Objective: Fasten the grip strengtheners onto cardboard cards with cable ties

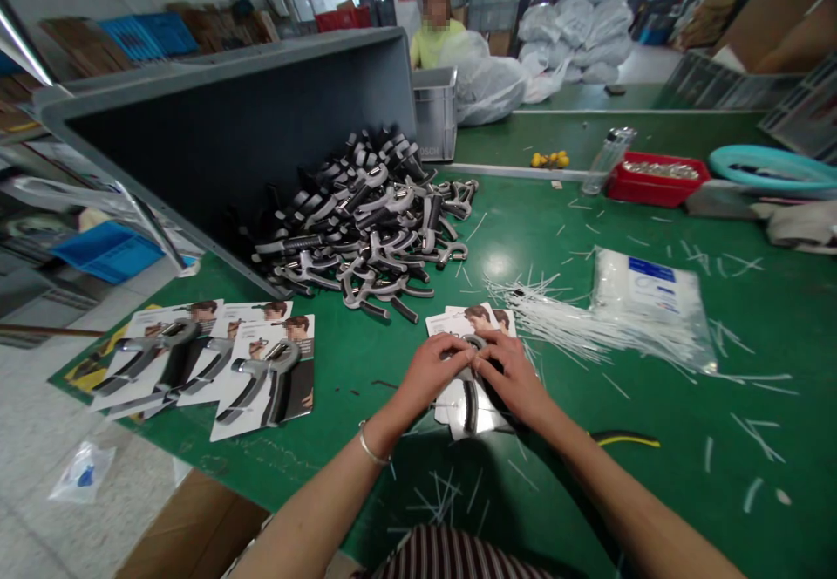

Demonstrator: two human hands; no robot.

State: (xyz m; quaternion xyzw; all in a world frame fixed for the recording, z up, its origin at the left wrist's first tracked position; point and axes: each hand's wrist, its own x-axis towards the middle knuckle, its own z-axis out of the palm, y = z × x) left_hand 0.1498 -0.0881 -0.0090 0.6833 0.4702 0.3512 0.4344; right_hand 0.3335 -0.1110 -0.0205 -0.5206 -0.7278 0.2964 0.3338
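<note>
In front of me a grey and black hand grip strengthener (470, 403) lies on a printed backing card (487, 415), with more cards under it. My left hand (432, 368) has its fingers closed on the upper end of the hand grip. From the other side my right hand (513, 374) pinches the same spot, thumb tips nearly meeting. Whether a thin tie sits between the fingers is hidden. To the left, several carded hand grips (284, 387) lie overlapping. White cable ties (568, 326) spread out right of my hands, partly in a clear bag (615, 287).
A large grey crate (228, 64) lies tipped, hand grips (372, 221) spilling from it. Yellow-handled pliers (628, 439) rest by my right forearm. Beyond are a red tray (657, 182) of small metal parts, a clear bottle (608, 160) and a person (435, 38). Tie offcuts (445, 500) litter the green table.
</note>
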